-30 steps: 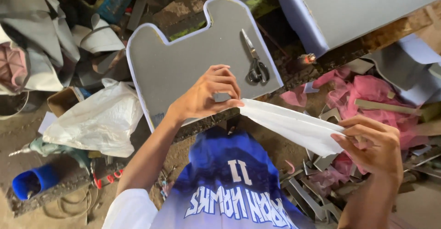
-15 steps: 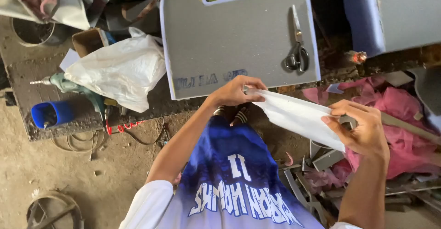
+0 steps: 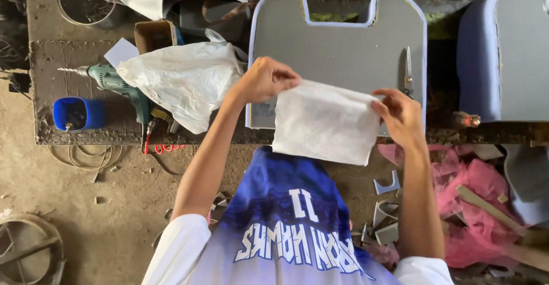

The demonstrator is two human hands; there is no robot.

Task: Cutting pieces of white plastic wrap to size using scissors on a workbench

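Head view, looking down over a workbench [image 3: 68, 133]. Both hands hold a white cloth [image 3: 323, 122] up by its top corners, so it hangs flat above the bench edge. Left hand [image 3: 266, 80] is closed, pinching the left corner; right hand [image 3: 400, 116] grips the right corner between thumb and fingers. Behind the cloth lies a grey board [image 3: 337, 45] with scissors [image 3: 408, 72] on it. To the left sit a white bag [image 3: 183, 82], a green drill [image 3: 117, 85] and a blue cup [image 3: 77, 114]. Pink scraps [image 3: 474, 205] cover the floor at right.
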